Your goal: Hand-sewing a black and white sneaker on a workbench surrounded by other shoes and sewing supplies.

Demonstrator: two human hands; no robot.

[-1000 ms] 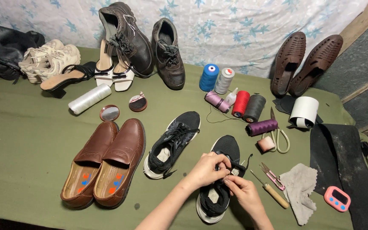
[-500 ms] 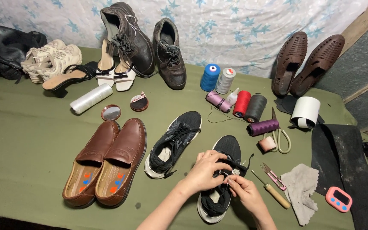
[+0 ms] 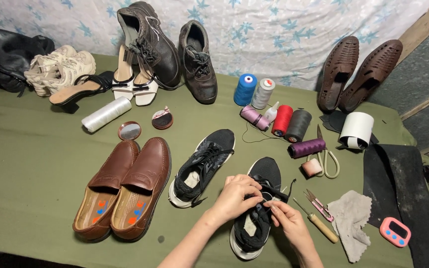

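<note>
Both hands work over a black sneaker point(image 3: 255, 218) that lies near the front edge of the green cloth-covered table point(image 3: 31, 164), toe pointing away from the person. The left hand point(image 3: 238, 194) curls closed over the shoe's laced top, its fingers pinching the black lace point(image 3: 279, 191), and the right hand point(image 3: 286, 218) pinches the same lace from the other side, thumb and forefinger pressed together. Just to the left sits the second black sneaker point(image 3: 202, 166), making one pair. Further left stands a pair of brown loafers point(image 3: 125, 186) with coloured dots on their insoles. To the right of the hands lie one wooden-handled awl point(image 3: 319, 226), one pink thread snip point(image 3: 319, 204), a grey rag point(image 3: 352, 221) and a small pink timer point(image 3: 394, 232) with blue buttons. Behind the sneakers stand six thread spools: blue point(image 3: 245, 89), pale grey point(image 3: 263, 93), pink point(image 3: 253, 117), red point(image 3: 282, 120), dark grey point(image 3: 299, 125) and purple point(image 3: 307, 148) lying on its side; a seventh, white point(image 3: 106, 114), lies far left. Two round tins point(image 3: 146, 125) rest near it, one showing a mirror-like face. A white roll point(image 3: 356, 130) sits on the right beside dark sheet material point(image 3: 403, 193). Along the back wall are two dark leather boots point(image 3: 175, 49), two brown woven shoes point(image 3: 363, 69), two white heeled sandals point(image 3: 134, 79), one tan heeled sandal, a pair of cream trainers point(image 3: 60, 67) and a black bag point(image 3: 3, 57).
</note>
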